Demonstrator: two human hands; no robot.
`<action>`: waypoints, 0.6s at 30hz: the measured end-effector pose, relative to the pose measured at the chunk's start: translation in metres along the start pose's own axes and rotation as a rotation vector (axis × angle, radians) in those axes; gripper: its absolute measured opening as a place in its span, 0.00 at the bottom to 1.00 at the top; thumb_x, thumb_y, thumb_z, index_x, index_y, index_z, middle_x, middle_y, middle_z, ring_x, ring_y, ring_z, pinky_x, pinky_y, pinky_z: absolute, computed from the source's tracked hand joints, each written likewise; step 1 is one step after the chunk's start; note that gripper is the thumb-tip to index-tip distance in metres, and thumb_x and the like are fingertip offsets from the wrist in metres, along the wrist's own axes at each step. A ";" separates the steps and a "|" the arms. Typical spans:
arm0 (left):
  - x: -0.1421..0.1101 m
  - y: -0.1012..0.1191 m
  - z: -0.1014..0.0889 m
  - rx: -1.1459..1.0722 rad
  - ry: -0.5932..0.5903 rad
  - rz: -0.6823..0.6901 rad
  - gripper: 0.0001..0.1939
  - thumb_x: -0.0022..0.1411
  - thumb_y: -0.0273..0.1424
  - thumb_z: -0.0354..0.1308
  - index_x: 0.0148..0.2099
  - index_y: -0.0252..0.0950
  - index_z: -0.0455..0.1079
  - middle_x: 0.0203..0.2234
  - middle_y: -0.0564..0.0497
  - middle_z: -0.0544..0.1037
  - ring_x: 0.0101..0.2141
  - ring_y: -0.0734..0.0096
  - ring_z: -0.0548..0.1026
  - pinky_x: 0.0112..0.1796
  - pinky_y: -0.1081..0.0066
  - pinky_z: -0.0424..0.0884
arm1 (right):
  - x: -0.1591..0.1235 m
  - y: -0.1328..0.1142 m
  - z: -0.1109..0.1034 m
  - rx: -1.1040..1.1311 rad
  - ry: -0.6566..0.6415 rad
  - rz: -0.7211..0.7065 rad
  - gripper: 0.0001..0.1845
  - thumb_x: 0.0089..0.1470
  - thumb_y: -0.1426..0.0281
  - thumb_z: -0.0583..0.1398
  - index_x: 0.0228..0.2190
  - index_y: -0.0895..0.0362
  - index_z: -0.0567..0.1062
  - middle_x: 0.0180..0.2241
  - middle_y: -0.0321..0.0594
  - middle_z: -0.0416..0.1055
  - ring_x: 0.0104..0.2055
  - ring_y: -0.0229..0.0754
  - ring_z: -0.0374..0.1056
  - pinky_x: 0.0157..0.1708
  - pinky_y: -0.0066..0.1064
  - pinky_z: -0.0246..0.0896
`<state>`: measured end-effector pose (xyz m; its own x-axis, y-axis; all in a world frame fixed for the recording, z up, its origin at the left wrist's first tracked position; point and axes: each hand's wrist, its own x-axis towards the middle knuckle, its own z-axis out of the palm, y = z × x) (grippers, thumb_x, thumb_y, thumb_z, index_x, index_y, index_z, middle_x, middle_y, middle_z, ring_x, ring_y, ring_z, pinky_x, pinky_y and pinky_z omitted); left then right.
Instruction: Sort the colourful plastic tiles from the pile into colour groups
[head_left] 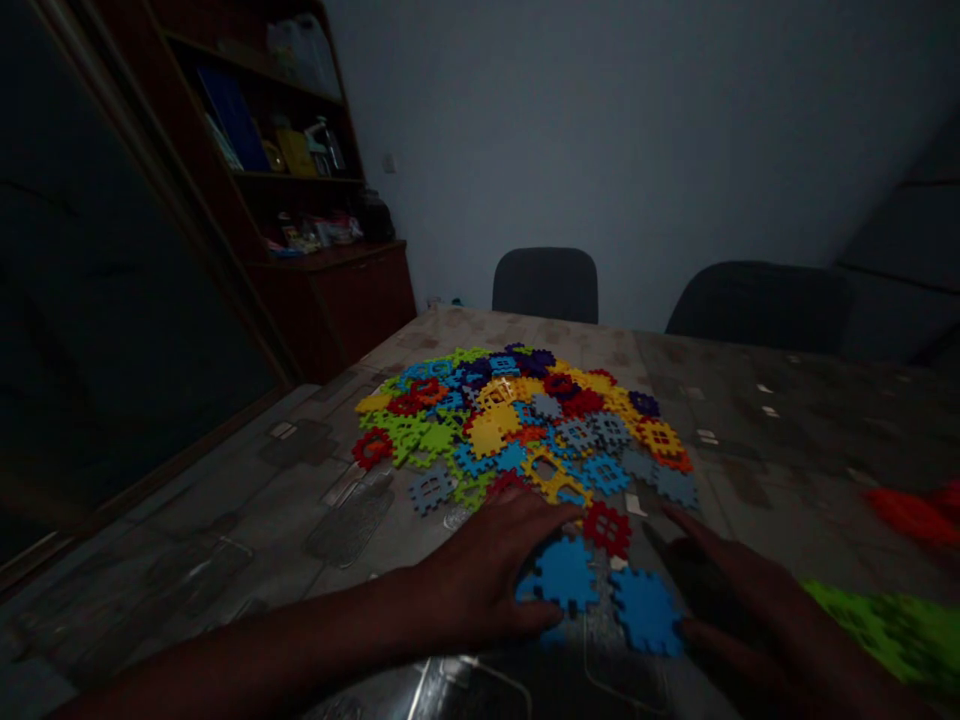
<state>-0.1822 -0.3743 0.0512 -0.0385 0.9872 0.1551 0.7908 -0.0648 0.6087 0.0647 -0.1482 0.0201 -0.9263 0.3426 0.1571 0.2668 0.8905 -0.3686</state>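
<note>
A dim room holds a counter [780,430] covered in mottled grey sheeting. Nearest, the left grip [480,570] lies open, fingers and thumb spread around the edge of a blue notched plastic piece [561,575]. The right grip [739,600] is also spread, close beside a second blue piece [646,612], though shadow hides whether they touch. Neither pinches anything. These flat pieces look light and stiff, and are probably best taken by their notched edges. Just ahead lies a red piece [607,530], then a broad heap of multicoloured interlocking pieces [517,425] in the middle of the counter. Blurred green [892,635] and orange-red [911,515] pieces sit to the right. Beyond stand two dark chairs [545,285] [757,305] and a wooden shelf unit [352,310].
</note>
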 end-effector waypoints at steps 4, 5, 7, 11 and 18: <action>0.029 0.025 0.022 0.009 -0.034 0.079 0.49 0.55 0.37 0.74 0.70 0.44 0.50 0.62 0.43 0.68 0.57 0.50 0.68 0.58 0.50 0.64 | -0.003 0.011 -0.008 0.000 0.038 0.050 0.41 0.54 0.60 0.63 0.67 0.52 0.61 0.56 0.52 0.73 0.52 0.56 0.74 0.49 0.47 0.73; 0.034 0.028 0.026 0.013 -0.028 0.096 0.50 0.55 0.38 0.74 0.71 0.42 0.49 0.62 0.42 0.68 0.58 0.49 0.67 0.58 0.50 0.63 | -0.004 0.010 -0.009 0.002 0.043 0.036 0.41 0.54 0.60 0.63 0.67 0.53 0.61 0.57 0.53 0.72 0.54 0.56 0.74 0.49 0.46 0.73; 0.037 0.029 0.030 0.003 -0.007 0.121 0.49 0.55 0.40 0.74 0.70 0.41 0.50 0.63 0.41 0.67 0.58 0.49 0.67 0.57 0.51 0.64 | -0.006 0.003 -0.009 0.006 0.028 -0.009 0.41 0.53 0.62 0.64 0.67 0.52 0.61 0.60 0.52 0.69 0.57 0.56 0.71 0.52 0.46 0.71; 0.026 0.004 0.013 0.049 0.110 0.084 0.24 0.65 0.36 0.66 0.60 0.42 0.66 0.55 0.47 0.75 0.53 0.56 0.72 0.53 0.56 0.66 | -0.008 -0.011 0.005 0.020 -0.066 -0.107 0.43 0.52 0.67 0.64 0.67 0.46 0.59 0.62 0.44 0.67 0.60 0.52 0.68 0.55 0.45 0.68; 0.022 -0.063 -0.035 0.355 0.205 -0.100 0.17 0.66 0.26 0.58 0.57 0.38 0.70 0.51 0.45 0.78 0.50 0.55 0.72 0.52 0.55 0.65 | 0.000 -0.015 0.022 0.000 -0.117 -0.131 0.43 0.51 0.72 0.63 0.67 0.49 0.61 0.59 0.46 0.71 0.57 0.54 0.70 0.55 0.44 0.67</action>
<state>-0.2546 -0.3533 0.0435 -0.2179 0.9343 0.2820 0.9371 0.1195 0.3280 0.0547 -0.1683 0.0051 -0.9777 0.1867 0.0958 0.1421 0.9250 -0.3523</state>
